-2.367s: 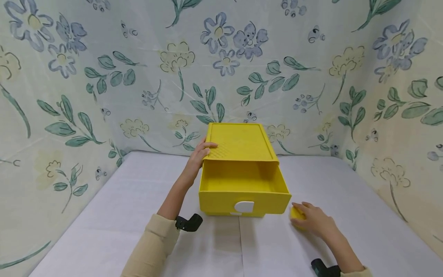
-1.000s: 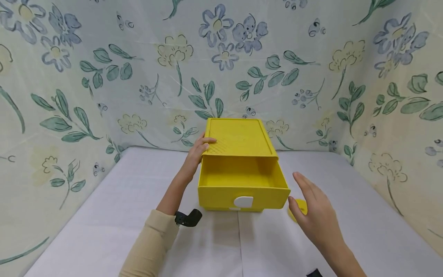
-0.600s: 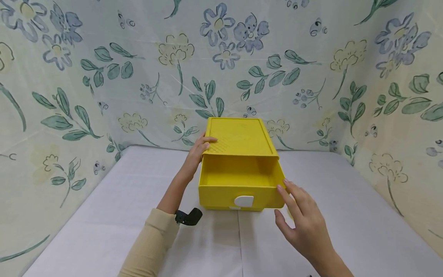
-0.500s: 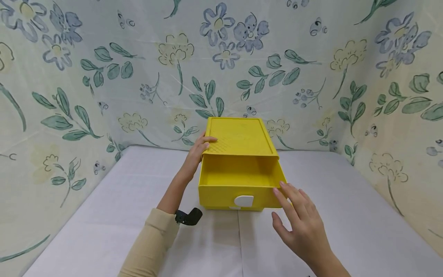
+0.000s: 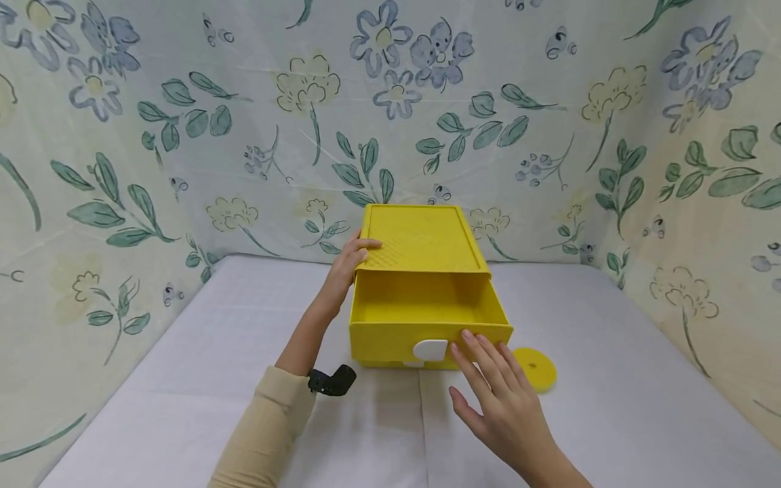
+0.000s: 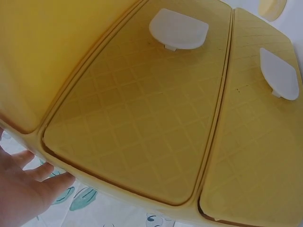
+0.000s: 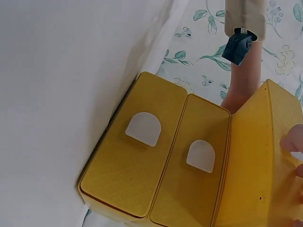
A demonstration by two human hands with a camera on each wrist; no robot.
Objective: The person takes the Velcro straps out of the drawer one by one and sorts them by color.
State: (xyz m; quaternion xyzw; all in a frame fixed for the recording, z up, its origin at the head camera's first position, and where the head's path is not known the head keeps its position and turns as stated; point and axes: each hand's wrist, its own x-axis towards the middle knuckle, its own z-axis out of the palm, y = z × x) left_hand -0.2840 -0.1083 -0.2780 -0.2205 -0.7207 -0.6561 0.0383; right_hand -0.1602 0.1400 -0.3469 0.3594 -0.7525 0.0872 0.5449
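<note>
A yellow drawer unit [image 5: 421,237] stands in the middle of the table, its top drawer [image 5: 390,342] pulled well out with nothing visible inside. The two lower drawers, with white tab handles, are closed in the right wrist view. My left hand [image 5: 344,274] rests at the unit's upper left edge, finger and thumb over the top and other fingers along the side. My right hand [image 5: 503,403] has its fingertips against the drawer's front, right of the white handle [image 5: 431,350], fingers extended. A flat yellow disc [image 5: 544,374] lies on the table beside it, partly behind the hand.
The table [image 5: 213,379] is covered in white cloth, with a seam running toward the front. Floral fabric [image 5: 390,122] hangs close behind the unit and along both sides. A black wrist camera [image 5: 332,381] sits on the left forearm.
My right hand has let go of the yellow disc, lifted away and moved left to the drawer's front. The disc stays on the table. My left hand keeps its place on the unit.
</note>
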